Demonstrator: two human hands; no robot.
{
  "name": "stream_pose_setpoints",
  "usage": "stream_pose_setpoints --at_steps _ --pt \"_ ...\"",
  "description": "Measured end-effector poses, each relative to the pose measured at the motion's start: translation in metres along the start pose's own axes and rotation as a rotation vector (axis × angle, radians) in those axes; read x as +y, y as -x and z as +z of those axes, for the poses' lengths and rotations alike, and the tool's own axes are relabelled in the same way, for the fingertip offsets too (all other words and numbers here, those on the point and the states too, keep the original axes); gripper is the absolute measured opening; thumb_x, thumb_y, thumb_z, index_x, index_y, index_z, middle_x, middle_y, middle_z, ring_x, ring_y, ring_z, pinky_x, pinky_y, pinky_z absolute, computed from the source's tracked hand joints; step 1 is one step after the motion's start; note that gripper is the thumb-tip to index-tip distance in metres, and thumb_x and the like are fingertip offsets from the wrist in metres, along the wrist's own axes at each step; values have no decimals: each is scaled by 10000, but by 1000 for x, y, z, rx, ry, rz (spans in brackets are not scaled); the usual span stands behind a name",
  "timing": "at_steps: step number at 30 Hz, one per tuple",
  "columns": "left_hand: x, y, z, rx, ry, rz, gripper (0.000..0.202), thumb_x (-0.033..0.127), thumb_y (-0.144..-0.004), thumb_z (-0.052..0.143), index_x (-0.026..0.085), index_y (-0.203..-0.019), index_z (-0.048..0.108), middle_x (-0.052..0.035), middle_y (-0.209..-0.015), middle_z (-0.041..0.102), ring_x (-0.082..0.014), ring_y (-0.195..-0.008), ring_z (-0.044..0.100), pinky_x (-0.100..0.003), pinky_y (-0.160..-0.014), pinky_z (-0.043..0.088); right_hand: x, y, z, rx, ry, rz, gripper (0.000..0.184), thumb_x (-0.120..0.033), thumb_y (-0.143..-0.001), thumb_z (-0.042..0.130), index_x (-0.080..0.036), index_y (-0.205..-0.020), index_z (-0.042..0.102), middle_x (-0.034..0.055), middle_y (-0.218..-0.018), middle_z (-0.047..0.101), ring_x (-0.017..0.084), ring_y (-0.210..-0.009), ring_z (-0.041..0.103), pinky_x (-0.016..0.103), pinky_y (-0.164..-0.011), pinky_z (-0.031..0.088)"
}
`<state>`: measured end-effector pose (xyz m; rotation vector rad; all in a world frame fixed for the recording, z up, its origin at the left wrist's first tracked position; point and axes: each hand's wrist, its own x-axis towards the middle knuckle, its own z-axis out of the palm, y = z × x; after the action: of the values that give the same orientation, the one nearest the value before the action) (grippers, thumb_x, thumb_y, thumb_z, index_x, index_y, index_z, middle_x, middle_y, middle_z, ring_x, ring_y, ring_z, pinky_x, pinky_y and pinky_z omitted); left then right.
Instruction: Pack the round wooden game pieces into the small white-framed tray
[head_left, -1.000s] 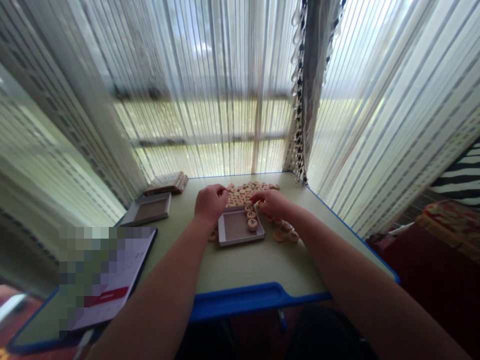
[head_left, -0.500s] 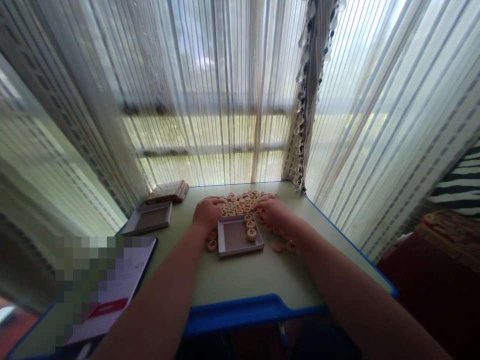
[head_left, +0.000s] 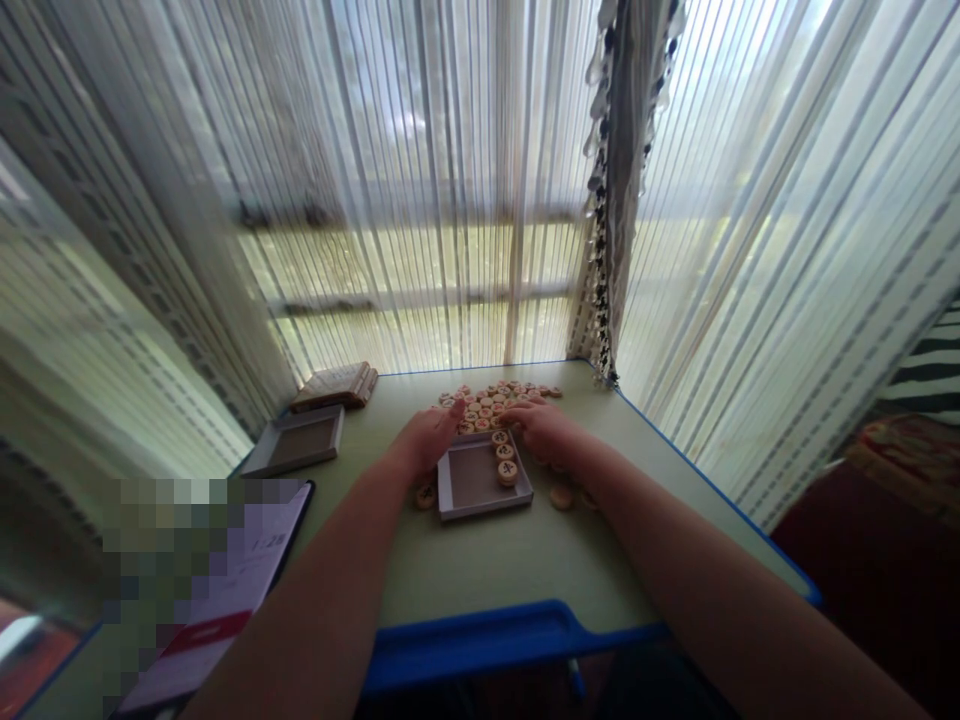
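Observation:
A spread of round wooden Chinese chess pieces (head_left: 487, 404) lies on the table beyond a shallow open box (head_left: 472, 482). Inside the box, along its right side, stands a row of pieces (head_left: 508, 470) with dark characters. My left hand (head_left: 429, 440) rests at the box's far left corner, fingers stretched toward the near left of the spread. At the far right corner, my right hand (head_left: 546, 428) reaches its extended fingers onto the near pieces. Neither hand shows a piece clearly gripped. One loose piece (head_left: 425, 496) sits left of the box, and another (head_left: 561, 496) right of it.
The pale table (head_left: 480, 565) has a blue raised edge in front. To the left are an empty box lid (head_left: 300, 440), a stacked folded board or case (head_left: 335, 385), and a tablet-like device (head_left: 251, 575), partly blurred out. Sheer curtains (head_left: 420, 250) hang behind.
My left hand has moved right, toward the box's far edge and the pieces. The right hand has shifted slightly, fingers still over the near pieces. The view has moved a little.

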<state>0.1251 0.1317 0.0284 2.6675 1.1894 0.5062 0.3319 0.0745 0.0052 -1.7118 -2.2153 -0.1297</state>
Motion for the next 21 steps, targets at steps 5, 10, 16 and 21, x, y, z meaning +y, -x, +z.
stream_pose_setpoints --at_steps 5,10,16,21 --pt "0 1 5 58 203 -87 752 540 -834 43 137 -911 672 -112 -972 653 -218 -1001 553 -294 -863 389 0 -2 2 -37 -12 24 447 -81 -704 423 -247 -1083 593 -5 -1161 560 183 -1061 452 283 -939 301" --pt "-8 2 4 200 305 -184 770 580 -814 47 137 -946 662 -76 -978 656 -208 -989 560 -281 -851 407 3 -1 3 -14 -6 12 417 -98 -710 439 -261 -1050 617 -19 -1144 574 181 -1031 473 280 -924 321" --pt "-9 3 -1 187 375 -224 794 602 -799 33 150 -910 676 -76 -998 649 -211 -960 567 -288 -822 421 3 0 0 4 -26 30 372 -116 -715 468 -257 -1015 637 -11 -1116 588 183 -1022 477 282 -913 335" --pt "-9 3 3 188 407 -225 798 620 -790 46 143 -890 678 -88 -974 653 -214 -949 566 -291 -799 425 1 1 -3 3 -42 43 338 -115 -694 501 -259 -957 656 0 -1059 605 174 -1002 481 256 -882 353"
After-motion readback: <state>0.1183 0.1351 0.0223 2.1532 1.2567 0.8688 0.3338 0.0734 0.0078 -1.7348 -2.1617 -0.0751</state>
